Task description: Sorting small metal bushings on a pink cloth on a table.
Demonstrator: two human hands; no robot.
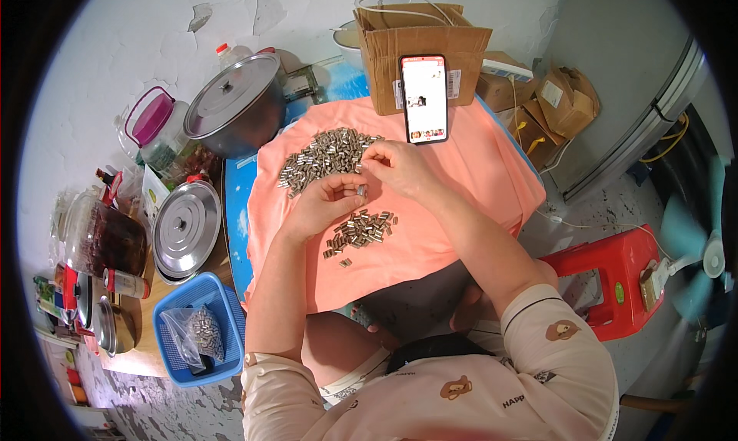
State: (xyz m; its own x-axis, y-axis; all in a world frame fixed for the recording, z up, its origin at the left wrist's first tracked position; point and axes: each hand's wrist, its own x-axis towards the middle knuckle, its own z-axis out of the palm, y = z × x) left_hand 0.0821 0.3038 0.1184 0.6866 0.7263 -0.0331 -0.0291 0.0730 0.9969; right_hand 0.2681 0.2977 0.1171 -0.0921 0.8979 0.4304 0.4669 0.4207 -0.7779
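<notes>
Left hand (321, 205) — pinches metal piece (361, 189) | right hand (401, 169) — near larger metal pile (326, 153)

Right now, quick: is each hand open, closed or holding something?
Left hand: closed, holding a small silvery metal cylinder.
Right hand: partly closed; whether it holds anything cannot be told.

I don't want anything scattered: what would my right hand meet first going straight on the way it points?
Probably the larger heap of small, silvery metallic cylinders, ahead of the right hand; its height is unclear, so it might pass over.
</notes>
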